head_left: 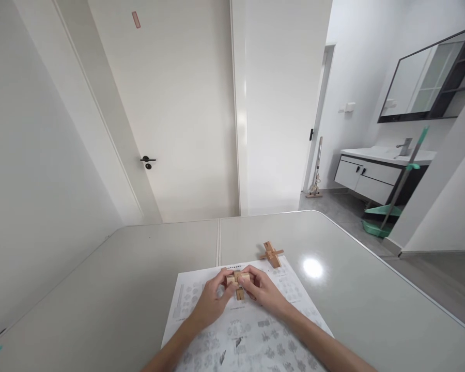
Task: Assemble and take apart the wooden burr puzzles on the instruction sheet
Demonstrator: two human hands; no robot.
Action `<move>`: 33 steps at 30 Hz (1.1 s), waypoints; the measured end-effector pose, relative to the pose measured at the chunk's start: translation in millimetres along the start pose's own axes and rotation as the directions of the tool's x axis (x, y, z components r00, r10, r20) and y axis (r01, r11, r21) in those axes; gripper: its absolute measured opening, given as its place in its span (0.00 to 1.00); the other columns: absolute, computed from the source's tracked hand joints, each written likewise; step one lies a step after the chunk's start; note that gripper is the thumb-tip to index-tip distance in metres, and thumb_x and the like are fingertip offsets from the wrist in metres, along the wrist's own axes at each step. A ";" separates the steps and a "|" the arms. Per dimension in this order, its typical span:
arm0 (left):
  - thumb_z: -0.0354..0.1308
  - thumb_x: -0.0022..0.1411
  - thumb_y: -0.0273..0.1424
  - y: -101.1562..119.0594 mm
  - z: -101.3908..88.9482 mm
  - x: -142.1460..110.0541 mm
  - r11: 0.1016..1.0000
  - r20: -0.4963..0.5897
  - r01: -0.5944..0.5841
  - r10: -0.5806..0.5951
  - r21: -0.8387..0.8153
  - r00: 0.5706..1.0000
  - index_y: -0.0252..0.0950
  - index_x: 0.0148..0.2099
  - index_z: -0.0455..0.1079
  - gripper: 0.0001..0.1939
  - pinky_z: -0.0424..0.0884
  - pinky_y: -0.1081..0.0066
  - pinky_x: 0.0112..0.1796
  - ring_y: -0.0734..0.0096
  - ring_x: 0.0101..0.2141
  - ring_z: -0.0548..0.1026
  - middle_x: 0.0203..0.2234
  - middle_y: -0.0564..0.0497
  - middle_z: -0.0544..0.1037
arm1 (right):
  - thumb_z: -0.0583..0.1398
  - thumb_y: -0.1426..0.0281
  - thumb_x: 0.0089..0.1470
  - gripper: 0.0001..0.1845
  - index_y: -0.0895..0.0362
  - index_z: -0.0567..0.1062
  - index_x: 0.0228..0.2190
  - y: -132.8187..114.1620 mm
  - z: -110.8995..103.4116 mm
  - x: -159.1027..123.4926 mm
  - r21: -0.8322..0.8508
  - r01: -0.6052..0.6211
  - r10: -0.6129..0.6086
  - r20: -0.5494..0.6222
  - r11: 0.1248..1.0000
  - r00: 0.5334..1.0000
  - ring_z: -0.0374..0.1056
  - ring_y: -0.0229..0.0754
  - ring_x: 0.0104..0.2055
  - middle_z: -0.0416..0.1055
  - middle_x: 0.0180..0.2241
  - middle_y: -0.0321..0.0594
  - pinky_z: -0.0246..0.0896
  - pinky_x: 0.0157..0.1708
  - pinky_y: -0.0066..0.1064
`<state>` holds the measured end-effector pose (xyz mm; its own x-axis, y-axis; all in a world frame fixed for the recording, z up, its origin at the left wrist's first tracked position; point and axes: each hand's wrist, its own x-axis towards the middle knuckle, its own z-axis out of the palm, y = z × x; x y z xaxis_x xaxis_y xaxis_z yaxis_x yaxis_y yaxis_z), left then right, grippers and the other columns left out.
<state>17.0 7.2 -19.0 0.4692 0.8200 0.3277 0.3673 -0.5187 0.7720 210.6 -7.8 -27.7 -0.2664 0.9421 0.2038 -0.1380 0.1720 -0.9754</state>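
Note:
Between my two hands is a small wooden block puzzle point(238, 279), made of light wooden pieces set crosswise. My left hand point(213, 297) grips its left side with thumb and fingers. On the other side, my right hand point(265, 289) pinches it, the thumb resting on its front. One piece sticks out below toward me. Under both hands lies a large printed instruction sheet point(232, 312) with grey diagrams. Beyond the right hand, a few crossed wooden pieces point(272, 254) rest at the sheet's far edge, touched by neither hand.
A grey table point(132, 289) with a seam down its middle and a rounded metal edge holds everything. Past it stands a white door point(186, 103) with a black handle point(147, 159). To the right are a washbasin cabinet point(368, 175), a mop point(318, 170) and a green dustpan point(377, 228).

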 end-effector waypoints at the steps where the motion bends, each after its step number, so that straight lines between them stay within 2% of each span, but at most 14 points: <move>1: 0.50 0.71 0.41 -0.3 0.2 1.1 0.999 -0.003 0.016 -0.016 -0.033 1.000 0.40 0.50 0.70 0.13 0.73 0.67 0.40 0.67 0.34 0.74 0.34 0.51 0.76 | 0.61 0.47 0.57 0.23 0.55 0.69 0.32 1.4 -0.1 -0.1 -0.004 0.000 0.000 0.004 1.000 1.000 0.50 0.34 0.21 0.57 0.19 0.28 0.45 0.22 0.27; 7: 0.50 0.71 0.44 0.4 1.5 4.7 0.976 0.004 0.077 -0.078 -0.205 0.997 0.38 0.45 0.70 0.16 0.71 0.70 0.34 0.70 0.29 0.72 0.29 0.52 0.73 | 0.56 0.46 0.61 0.24 0.55 0.69 0.34 4.6 0.8 -0.6 0.013 -0.005 0.004 0.030 1.000 1.000 0.51 0.33 0.21 0.61 0.22 0.29 0.46 0.22 0.27; 18: 0.50 0.71 0.42 1.1 2.4 3.4 0.968 0.020 0.093 -0.091 -0.232 0.996 0.37 0.43 0.70 0.15 0.69 0.73 0.33 0.72 0.30 0.69 0.30 0.53 0.70 | 0.56 0.43 0.58 0.26 0.55 0.66 0.31 -10.1 4.5 -3.6 -0.020 -0.018 0.019 0.021 1.000 1.000 0.51 0.33 0.20 0.61 0.21 0.29 0.45 0.22 0.28; 21: 0.50 0.70 0.43 0.9 2.8 2.7 0.967 0.004 0.111 -0.113 -0.228 0.994 0.37 0.46 0.71 0.16 0.69 0.72 0.33 0.71 0.30 0.70 0.31 0.52 0.71 | 0.57 0.43 0.58 0.26 0.55 0.66 0.30 -9.8 4.4 -3.5 -0.001 -0.024 0.024 0.017 1.000 1.000 0.51 0.33 0.20 0.61 0.21 0.29 0.45 0.22 0.28; 24: 0.54 0.68 0.42 3.8 2.2 0.8 0.969 0.012 0.131 -0.132 -0.211 0.991 0.39 0.56 0.68 0.18 0.71 0.70 0.35 0.69 0.31 0.72 0.30 0.52 0.74 | 0.57 0.43 0.58 0.26 0.55 0.67 0.31 -8.8 3.6 -3.2 0.015 -0.036 0.036 0.003 0.999 0.999 0.51 0.33 0.20 0.62 0.21 0.29 0.45 0.22 0.28; 27: 0.64 0.60 0.40 9.4 0.5 -1.3 0.983 0.065 0.098 -0.089 -0.156 0.994 0.43 0.64 0.61 0.32 0.72 0.68 0.40 0.68 0.33 0.73 0.33 0.53 0.75 | 0.58 0.44 0.58 0.26 0.55 0.67 0.30 -7.4 2.7 -2.5 0.049 -0.042 0.041 0.004 0.998 0.999 0.50 0.33 0.19 0.61 0.20 0.29 0.44 0.22 0.28; 29: 0.69 0.54 0.39 12.6 -0.4 -1.9 0.991 0.089 0.077 -0.067 -0.109 0.994 0.44 0.64 0.60 0.38 0.73 0.68 0.40 0.69 0.33 0.72 0.34 0.53 0.75 | 0.58 0.44 0.58 0.26 0.55 0.68 0.30 -5.8 2.3 -1.9 0.083 -0.051 0.051 0.012 0.995 0.999 0.50 0.33 0.19 0.61 0.19 0.28 0.43 0.21 0.28; 33: 0.70 0.54 0.40 13.9 -0.4 -1.3 0.995 0.087 0.072 -0.066 -0.064 0.994 0.43 0.61 0.64 0.35 0.73 0.68 0.38 0.69 0.32 0.72 0.35 0.52 0.76 | 0.58 0.44 0.58 0.26 0.56 0.68 0.31 -1.9 2.1 -1.2 0.115 -0.059 0.056 0.033 0.992 0.998 0.50 0.32 0.18 0.61 0.18 0.28 0.43 0.22 0.28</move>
<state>21.1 -1.0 -8.4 0.5121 0.8283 0.2272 0.3480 -0.4419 0.8268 209.2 -9.9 -25.9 -0.3049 0.9402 0.1519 -0.2304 0.0820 -0.9696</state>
